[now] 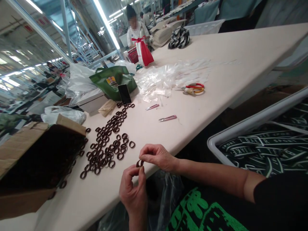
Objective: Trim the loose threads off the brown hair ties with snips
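Observation:
Between my two hands, close to the table's front edge, is a small dark brown loop [138,164], like a belt loop. From below, my left hand [134,189] pinches it between thumb and forefinger. My right hand [157,157] grips its upper side with thumb and fingertips, so part of the loop is hidden. Several similar brown loops [106,150] lie scattered in a pile on the table, left of my hands. A cardboard box [26,141] on its side has its dark opening toward the pile, with more loops along its edge.
Two pink thread snips [167,118] and red-and-yellow-handled scissors [194,89] lie on the pale table [216,64]. Behind the loops are a phone [124,94], a green bag [113,81] and clear plastic pieces [163,80]. A bin of printed straps [262,147] stands at right.

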A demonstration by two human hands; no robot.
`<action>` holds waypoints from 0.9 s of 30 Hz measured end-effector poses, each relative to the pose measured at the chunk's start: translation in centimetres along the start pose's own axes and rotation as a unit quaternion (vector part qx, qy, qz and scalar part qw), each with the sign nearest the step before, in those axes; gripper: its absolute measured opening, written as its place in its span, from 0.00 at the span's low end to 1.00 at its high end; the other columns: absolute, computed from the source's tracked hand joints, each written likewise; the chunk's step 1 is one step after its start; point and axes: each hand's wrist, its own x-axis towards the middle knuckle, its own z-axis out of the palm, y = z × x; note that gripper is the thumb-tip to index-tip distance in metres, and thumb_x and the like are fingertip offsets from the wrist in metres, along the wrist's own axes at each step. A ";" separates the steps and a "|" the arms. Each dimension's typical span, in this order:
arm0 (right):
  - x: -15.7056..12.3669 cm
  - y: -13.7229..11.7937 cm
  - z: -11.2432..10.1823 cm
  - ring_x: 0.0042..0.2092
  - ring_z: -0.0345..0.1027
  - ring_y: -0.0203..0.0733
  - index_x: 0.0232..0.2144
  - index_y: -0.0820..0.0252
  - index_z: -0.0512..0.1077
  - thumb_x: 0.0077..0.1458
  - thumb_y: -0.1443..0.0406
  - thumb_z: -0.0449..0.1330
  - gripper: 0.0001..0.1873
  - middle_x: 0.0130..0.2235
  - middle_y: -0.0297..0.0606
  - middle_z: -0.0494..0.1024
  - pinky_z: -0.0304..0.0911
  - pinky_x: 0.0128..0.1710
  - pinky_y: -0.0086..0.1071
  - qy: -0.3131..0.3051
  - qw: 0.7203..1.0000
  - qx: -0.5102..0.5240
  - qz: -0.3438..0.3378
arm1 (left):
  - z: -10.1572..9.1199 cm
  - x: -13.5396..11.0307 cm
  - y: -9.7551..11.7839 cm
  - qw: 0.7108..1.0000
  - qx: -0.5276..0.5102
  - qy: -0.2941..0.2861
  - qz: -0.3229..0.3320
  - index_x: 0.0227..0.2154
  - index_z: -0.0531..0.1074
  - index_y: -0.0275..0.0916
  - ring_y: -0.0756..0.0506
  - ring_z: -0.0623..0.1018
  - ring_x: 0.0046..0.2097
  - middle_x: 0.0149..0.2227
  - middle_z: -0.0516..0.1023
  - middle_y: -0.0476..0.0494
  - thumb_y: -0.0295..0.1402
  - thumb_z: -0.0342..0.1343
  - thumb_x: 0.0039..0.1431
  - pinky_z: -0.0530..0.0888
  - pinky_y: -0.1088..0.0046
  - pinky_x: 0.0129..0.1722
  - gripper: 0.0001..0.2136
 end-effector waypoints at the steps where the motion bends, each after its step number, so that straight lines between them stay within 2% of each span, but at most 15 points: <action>1: 0.2 -0.2 -0.2 0.35 0.67 0.36 0.30 0.63 0.74 0.51 0.56 0.68 0.15 0.30 0.33 0.75 0.64 0.41 0.33 0.005 1.000 -0.012 -0.006 | 0.0 0.0 0.0 1.000 0.000 0.002 -0.003 0.27 0.77 0.42 0.43 0.77 0.41 0.34 0.79 0.45 0.36 0.66 0.51 0.71 0.68 0.47 0.06; 4: 0.8 -1.6 -1.4 0.34 0.67 0.36 0.31 0.63 0.73 0.54 0.55 0.65 0.15 0.30 0.33 0.75 0.64 0.40 0.33 0.020 0.995 -0.086 -0.052 | 0.0 0.3 0.3 0.997 -0.042 0.025 -0.067 0.27 0.76 0.40 0.46 0.76 0.36 0.31 0.78 0.46 0.38 0.67 0.50 0.72 0.70 0.41 0.08; 6: 1.3 -2.9 -3.2 0.36 0.68 0.38 0.31 0.61 0.73 0.58 0.57 0.62 0.12 0.32 0.36 0.76 0.64 0.41 0.34 0.033 0.969 -0.205 -0.136 | -0.1 0.6 0.5 0.988 -0.081 0.040 -0.128 0.26 0.76 0.38 0.48 0.74 0.31 0.26 0.76 0.49 0.40 0.67 0.48 0.72 0.72 0.36 0.11; 7: 1.6 -3.5 -4.3 0.38 0.70 0.40 0.32 0.60 0.73 0.60 0.59 0.60 0.11 0.35 0.38 0.77 0.65 0.44 0.35 0.046 0.940 -0.284 -0.185 | -0.1 0.7 0.6 0.981 -0.106 0.047 -0.155 0.26 0.75 0.38 0.49 0.73 0.30 0.25 0.75 0.50 0.41 0.67 0.48 0.71 0.73 0.35 0.12; 8: 1.9 -4.0 -5.7 0.41 0.71 0.42 0.33 0.60 0.73 0.62 0.60 0.59 0.09 0.39 0.40 0.78 0.64 0.47 0.37 0.061 0.899 -0.369 -0.227 | -0.1 0.9 0.7 0.974 -0.134 0.052 -0.177 0.25 0.74 0.38 0.50 0.71 0.29 0.23 0.74 0.51 0.41 0.68 0.47 0.70 0.74 0.34 0.12; 10: 2.5 -4.8 -8.9 0.50 0.69 0.47 0.40 0.60 0.74 0.62 0.63 0.58 0.08 0.48 0.45 0.76 0.61 0.54 0.42 0.113 0.799 -0.533 -0.255 | -0.2 1.2 0.8 0.957 -0.196 0.056 -0.208 0.23 0.73 0.38 0.52 0.69 0.27 0.22 0.72 0.53 0.41 0.69 0.45 0.69 0.76 0.33 0.14; 12: 2.9 -5.0 -12.1 0.55 0.65 0.54 0.47 0.64 0.73 0.60 0.64 0.60 0.14 0.56 0.51 0.72 0.58 0.56 0.46 0.136 0.711 -0.660 -0.201 | -0.3 1.4 0.8 0.940 -0.245 0.056 -0.233 0.22 0.72 0.37 0.53 0.69 0.26 0.22 0.71 0.53 0.42 0.70 0.43 0.69 0.77 0.31 0.15; 13: 3.0 -5.0 -13.5 0.55 0.65 0.55 0.48 0.65 0.73 0.59 0.64 0.61 0.15 0.56 0.52 0.73 0.58 0.55 0.47 0.133 0.678 -0.703 -0.169 | -0.3 1.5 0.8 0.933 -0.260 0.055 -0.243 0.22 0.71 0.37 0.53 0.69 0.26 0.22 0.71 0.53 0.42 0.71 0.42 0.68 0.78 0.30 0.16; 15: 3.1 -4.7 -15.6 0.51 0.67 0.52 0.46 0.64 0.75 0.61 0.65 0.58 0.13 0.52 0.50 0.75 0.59 0.52 0.44 0.102 0.637 -0.754 -0.124 | -0.2 1.6 0.8 0.924 -0.279 0.054 -0.256 0.23 0.71 0.37 0.54 0.69 0.26 0.23 0.72 0.52 0.42 0.71 0.40 0.68 0.79 0.29 0.17; 17: 3.2 -4.7 -16.6 0.47 0.67 0.49 0.43 0.64 0.76 0.65 0.65 0.54 0.13 0.48 0.48 0.77 0.60 0.50 0.40 0.077 0.621 -0.772 -0.109 | -0.2 1.7 0.7 0.920 -0.288 0.054 -0.259 0.23 0.71 0.37 0.54 0.69 0.26 0.23 0.72 0.52 0.42 0.72 0.40 0.68 0.80 0.28 0.18; 19: 3.5 -5.0 -16.8 0.46 0.67 0.48 0.42 0.66 0.77 0.67 0.64 0.49 0.17 0.45 0.50 0.77 0.59 0.48 0.38 0.064 0.618 -0.777 -0.099 | -0.1 1.8 0.6 0.919 -0.294 0.052 -0.259 0.23 0.71 0.37 0.54 0.69 0.26 0.23 0.72 0.52 0.41 0.72 0.39 0.68 0.80 0.28 0.18; 23: 5.2 -6.5 -16.5 0.47 0.68 0.50 0.44 0.67 0.76 0.66 0.65 0.50 0.16 0.45 0.52 0.76 0.58 0.47 0.38 0.032 0.645 -0.763 -0.038 | 0.1 2.0 0.6 0.918 -0.295 0.035 -0.261 0.23 0.71 0.37 0.54 0.69 0.26 0.23 0.72 0.52 0.40 0.72 0.40 0.68 0.81 0.28 0.17; 25: 6.3 -7.2 -16.6 0.45 0.70 0.49 0.44 0.65 0.76 0.61 0.68 0.54 0.14 0.44 0.50 0.78 0.59 0.43 0.36 0.022 0.660 -0.751 -0.010 | 0.2 2.1 0.7 0.915 -0.301 0.017 -0.268 0.23 0.71 0.36 0.54 0.69 0.25 0.23 0.72 0.51 0.40 0.72 0.40 0.67 0.81 0.26 0.17; 27: 7.4 -7.9 -16.7 0.41 0.71 0.49 0.41 0.64 0.77 0.54 0.70 0.57 0.13 0.39 0.48 0.79 0.59 0.40 0.35 0.013 0.676 -0.737 0.017 | 0.3 2.2 0.7 0.906 -0.317 -0.002 -0.282 0.22 0.70 0.36 0.54 0.68 0.25 0.23 0.72 0.51 0.39 0.73 0.40 0.67 0.81 0.25 0.17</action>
